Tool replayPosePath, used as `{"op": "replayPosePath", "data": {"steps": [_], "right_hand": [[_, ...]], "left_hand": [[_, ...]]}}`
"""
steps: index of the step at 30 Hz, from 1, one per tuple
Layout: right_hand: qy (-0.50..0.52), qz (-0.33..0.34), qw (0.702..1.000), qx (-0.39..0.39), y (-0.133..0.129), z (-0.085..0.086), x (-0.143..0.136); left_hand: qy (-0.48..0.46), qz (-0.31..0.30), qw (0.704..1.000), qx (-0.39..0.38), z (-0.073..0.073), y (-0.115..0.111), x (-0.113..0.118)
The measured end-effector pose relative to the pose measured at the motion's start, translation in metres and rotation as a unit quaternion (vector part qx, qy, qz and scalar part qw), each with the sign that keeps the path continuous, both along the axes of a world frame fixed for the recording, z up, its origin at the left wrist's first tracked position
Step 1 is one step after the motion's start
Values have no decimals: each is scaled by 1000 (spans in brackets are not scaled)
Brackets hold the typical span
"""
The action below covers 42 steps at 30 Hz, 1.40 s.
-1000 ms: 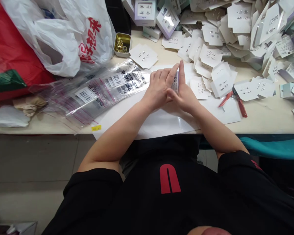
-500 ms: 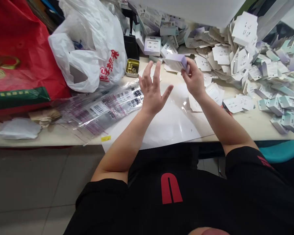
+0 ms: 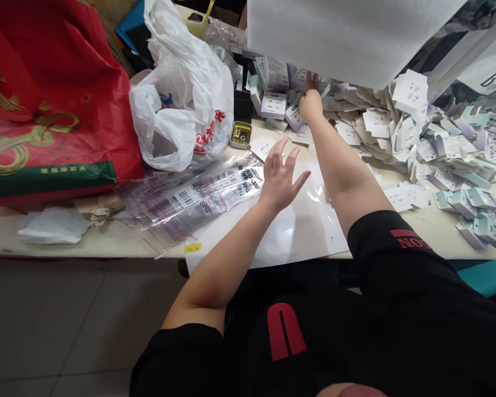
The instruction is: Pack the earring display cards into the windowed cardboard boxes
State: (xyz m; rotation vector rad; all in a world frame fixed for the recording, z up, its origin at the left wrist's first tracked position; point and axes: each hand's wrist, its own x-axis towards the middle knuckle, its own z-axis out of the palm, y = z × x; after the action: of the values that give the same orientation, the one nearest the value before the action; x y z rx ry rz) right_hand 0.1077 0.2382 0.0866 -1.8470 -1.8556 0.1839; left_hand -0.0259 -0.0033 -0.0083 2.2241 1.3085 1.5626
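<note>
My left hand [image 3: 281, 177] is open over the white sheet [image 3: 310, 220], its fingers spread and holding nothing. My right hand [image 3: 311, 100] reaches to the back of the table, its visible fingers stretched out over the stacked small boxes. Beside those fingers is a purple and white box [image 3: 296, 76]; whether they touch it is hard to see. A white "kids" box [image 3: 273, 105] stands to their left. Below, another tilted "kids" box [image 3: 293, 116] is partly behind the hand. Flat white cards [image 3: 262, 146] with small items on them lie by my left hand.
A small tin [image 3: 241, 135] holds gold-coloured pieces. Clear printed plastic bags [image 3: 194, 196] lie left of the sheet. A white plastic bag [image 3: 177, 110] and a red bag [image 3: 66, 132] stand farther left. Cards [image 3: 376, 122] and mint-purple boxes [image 3: 479, 198] are heaped on the right.
My right hand has moved forward to the back boxes, and the purple and white box no longer shows in its grip. My left hand stays spread. The view has shifted.
</note>
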Motion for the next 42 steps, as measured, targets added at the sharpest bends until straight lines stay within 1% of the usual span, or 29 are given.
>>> {"op": "replayPosePath", "data": {"steps": [2,4,6,7,8,9,10,12,14,15,16,18,20,22,24,28,33,36,37,38,40,42], "right_hand": [[-9,4,1000,-28,13,1,7],[-29,-15,998,-59,21,3,18],[-51,-38,995,-78,18,5,29],[-63,-36,995,-74,11,6,33],[-76,-23,995,-60,0,5,36],[-99,9,994,-34,-13,5,38],[-114,39,993,-16,-30,4,41],[-132,79,988,-5,-66,4,48],[-162,125,979,6,-101,7,64],[-187,126,974,13,-115,10,75],[-210,100,972,22,-127,12,87],[-245,23,969,18,-142,17,116],[-266,-49,963,-21,-149,19,144],[-296,-102,946,-79,-153,16,169],[-319,-127,932,-113,-159,11,189],[-296,-161,934,-118,-174,0,223],[-241,-215,943,-79,-190,-12,257],[-194,-253,947,-44,-193,-17,261],[-194,-245,949,-42,-193,-17,260],[-205,-223,952,-44,-193,-17,257],[-242,-140,959,-53,-190,-17,249],[-256,-56,963,-55,-185,-18,243]], "left_hand": [[7,-4,1000,-7,2,-1,-1],[15,-13,1000,-18,4,-1,-4],[21,-20,999,-32,5,-2,-7],[24,-21,999,-38,6,-2,-8],[26,-20,999,-43,7,-2,-9],[29,-19,998,-46,7,-2,-10],[31,-19,998,-46,8,-3,-10],[35,-21,998,-41,9,-4,-9],[37,-27,998,-39,10,-5,-7],[37,-30,998,-41,10,-6,-7],[36,-33,998,-47,10,-6,-6],[32,-37,997,-63,10,-6,-6],[28,-39,996,-82,10,-6,-6],[27,-43,994,-96,9,-5,-7],[28,-49,992,-108,8,-3,-8],[16,-63,990,-123,2,2,-9],[-17,-83,989,-120,-8,9,-8],[-27,-90,988,-123,-10,11,-8],[-26,-91,988,-125,-10,11,-8],[-22,-91,987,-127,-10,11,-8],[-13,-91,987,-132,-10,11,-8],[-8,-90,986,-139,-10,11,-8]]}}
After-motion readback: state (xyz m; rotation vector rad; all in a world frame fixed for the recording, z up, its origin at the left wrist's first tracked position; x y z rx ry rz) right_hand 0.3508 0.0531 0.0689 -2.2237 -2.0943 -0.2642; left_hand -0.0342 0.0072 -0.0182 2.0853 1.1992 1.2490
